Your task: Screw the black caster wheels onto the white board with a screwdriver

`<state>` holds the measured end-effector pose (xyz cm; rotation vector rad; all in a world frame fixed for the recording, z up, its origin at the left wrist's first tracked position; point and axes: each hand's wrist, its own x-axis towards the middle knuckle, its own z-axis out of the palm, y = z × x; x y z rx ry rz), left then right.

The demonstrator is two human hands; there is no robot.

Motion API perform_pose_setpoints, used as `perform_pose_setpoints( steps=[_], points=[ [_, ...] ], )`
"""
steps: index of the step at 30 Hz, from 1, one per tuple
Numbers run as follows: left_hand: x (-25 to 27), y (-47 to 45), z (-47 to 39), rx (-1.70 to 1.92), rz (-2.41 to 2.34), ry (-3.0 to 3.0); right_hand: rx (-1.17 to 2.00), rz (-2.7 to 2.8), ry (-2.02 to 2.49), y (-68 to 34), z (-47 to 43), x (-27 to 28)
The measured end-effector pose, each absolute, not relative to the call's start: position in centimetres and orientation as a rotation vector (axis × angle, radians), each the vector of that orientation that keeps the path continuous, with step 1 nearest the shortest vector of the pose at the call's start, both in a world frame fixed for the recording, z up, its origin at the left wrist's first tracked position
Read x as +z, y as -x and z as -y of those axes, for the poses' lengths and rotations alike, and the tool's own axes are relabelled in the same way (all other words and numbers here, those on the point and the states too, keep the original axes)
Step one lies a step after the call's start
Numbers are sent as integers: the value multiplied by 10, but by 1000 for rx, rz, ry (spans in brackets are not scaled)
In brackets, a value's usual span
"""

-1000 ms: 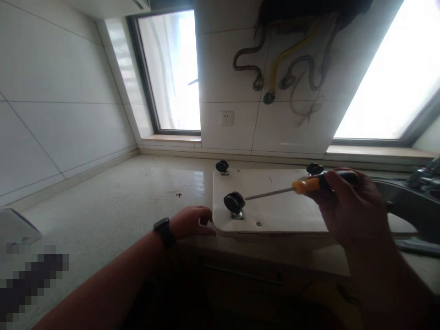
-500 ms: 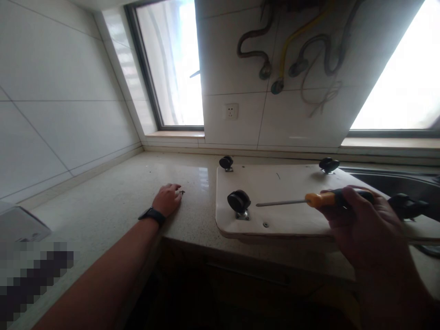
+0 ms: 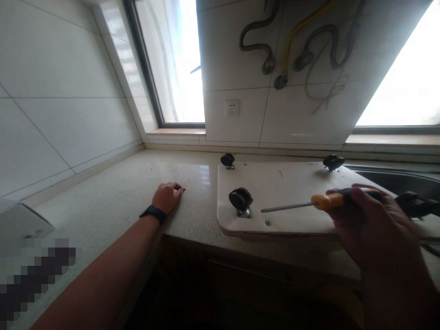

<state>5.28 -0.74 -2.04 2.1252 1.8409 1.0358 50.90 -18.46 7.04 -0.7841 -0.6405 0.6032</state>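
Observation:
My right hand is wrapped round the yellow and black handle of a screwdriver. Its metal shaft points left, the tip just right of the near-left black caster. That caster is mounted on a white board lying on the counter, its wheels facing up. On the left, my left hand rests on the countertop, thumb and forefinger pinched at tiny dark screws; their exact shape is too small to make out. A dark watch sits on that wrist.
More casters stand at the board's far-left corner, far-right corner and near right, partly behind my hand. A metal sink lies under the right end. A white box stands at left. A wall socket and pipes are behind.
My left thumb and forefinger have closed together at the small dark screws. The screwdriver stays in my right hand, slightly further right and lower in view.

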Motion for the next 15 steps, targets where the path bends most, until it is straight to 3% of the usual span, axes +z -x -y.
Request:
perform_pose_setpoints(
  steps=[15],
  points=[
    [9, -119, 50, 1295, -1068, -1118, 671, 635, 799, -506, 192, 75]
  ],
)
